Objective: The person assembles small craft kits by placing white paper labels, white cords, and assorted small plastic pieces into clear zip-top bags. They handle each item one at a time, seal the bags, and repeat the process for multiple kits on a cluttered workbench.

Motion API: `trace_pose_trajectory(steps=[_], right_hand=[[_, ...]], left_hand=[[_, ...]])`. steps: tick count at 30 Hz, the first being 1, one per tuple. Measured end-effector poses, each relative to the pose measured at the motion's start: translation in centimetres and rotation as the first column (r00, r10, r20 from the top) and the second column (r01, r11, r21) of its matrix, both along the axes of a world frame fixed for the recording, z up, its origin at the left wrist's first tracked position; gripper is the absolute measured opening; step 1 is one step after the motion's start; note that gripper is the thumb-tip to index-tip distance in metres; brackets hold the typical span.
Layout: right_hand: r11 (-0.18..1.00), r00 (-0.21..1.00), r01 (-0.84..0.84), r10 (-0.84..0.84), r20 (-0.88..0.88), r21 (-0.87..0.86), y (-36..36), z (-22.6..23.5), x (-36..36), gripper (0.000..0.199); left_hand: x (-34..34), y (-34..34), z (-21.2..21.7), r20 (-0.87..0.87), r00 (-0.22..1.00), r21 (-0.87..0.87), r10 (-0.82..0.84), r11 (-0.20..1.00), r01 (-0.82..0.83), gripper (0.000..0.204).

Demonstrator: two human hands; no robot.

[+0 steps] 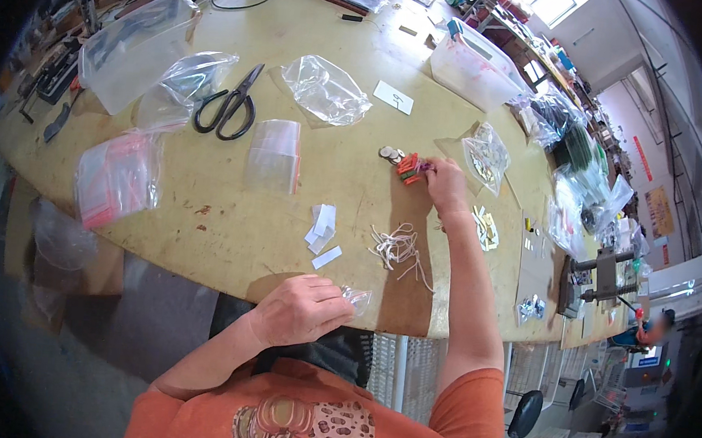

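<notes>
My left hand (304,307), at the near edge of the table, is closed on a small clear plastic bag (358,299) that pokes out past its fingers. My right hand (444,185) reaches forward over a pile of small orange and green pieces (408,168). Its fingertips are pinched together at the pile, beside a bit of purple; what they hold, if anything, is too small to tell. Round silvery discs (390,153) lie against the pile's left side. Between my hands are white strings (396,245) and white paper slips (322,229).
Black-handled scissors (230,106), zip bags (274,153), a pink-edged bag stack (118,177) and a clear bag (325,89) lie leftward. Plastic bins (135,49) stand farther off. Near my right forearm are pale small pieces (486,228) and a filled bag (485,157). A clamp-like tool (603,276) sits far right.
</notes>
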State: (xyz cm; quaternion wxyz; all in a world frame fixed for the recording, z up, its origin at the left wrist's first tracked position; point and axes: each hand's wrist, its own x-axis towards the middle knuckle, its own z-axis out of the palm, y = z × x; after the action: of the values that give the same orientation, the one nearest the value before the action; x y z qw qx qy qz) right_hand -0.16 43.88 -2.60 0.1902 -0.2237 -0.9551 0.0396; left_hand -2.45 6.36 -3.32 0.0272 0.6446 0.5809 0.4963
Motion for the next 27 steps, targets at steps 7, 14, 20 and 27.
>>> trace_pose_trajectory(steps=[7, 14, 20, 27], right_hand=[[0.969, 0.993, 0.033, -0.059, -0.100, -0.244, -4.1, 1.6, 3.2, 0.019], [0.245, 0.981, -0.154, -0.078, -0.178, -0.957, -20.1, 6.7, 10.8, 0.013], [0.647, 0.951, -0.235, -0.002, -0.310, -0.725, -24.4, 3.4, 13.5, 0.021], [0.669, 0.939, -0.248, -0.011, -0.344, -0.701, -24.6, 3.3, 14.7, 0.023]], left_hand=[[0.1, 0.1, -0.4, 0.006, 0.999, 0.020, 0.040, 0.999, -0.040, 0.012], [0.6, 0.0, -0.2, -0.074, 0.990, -0.025, 0.118, 0.992, -0.121, 0.014], [0.5, 0.3, -0.2, 0.016, 0.998, 0.043, 0.065, 0.997, -0.066, 0.012], [1.1, -0.1, 0.7, 0.028, 0.999, 0.023, 0.026, 0.999, -0.027, 0.010]])
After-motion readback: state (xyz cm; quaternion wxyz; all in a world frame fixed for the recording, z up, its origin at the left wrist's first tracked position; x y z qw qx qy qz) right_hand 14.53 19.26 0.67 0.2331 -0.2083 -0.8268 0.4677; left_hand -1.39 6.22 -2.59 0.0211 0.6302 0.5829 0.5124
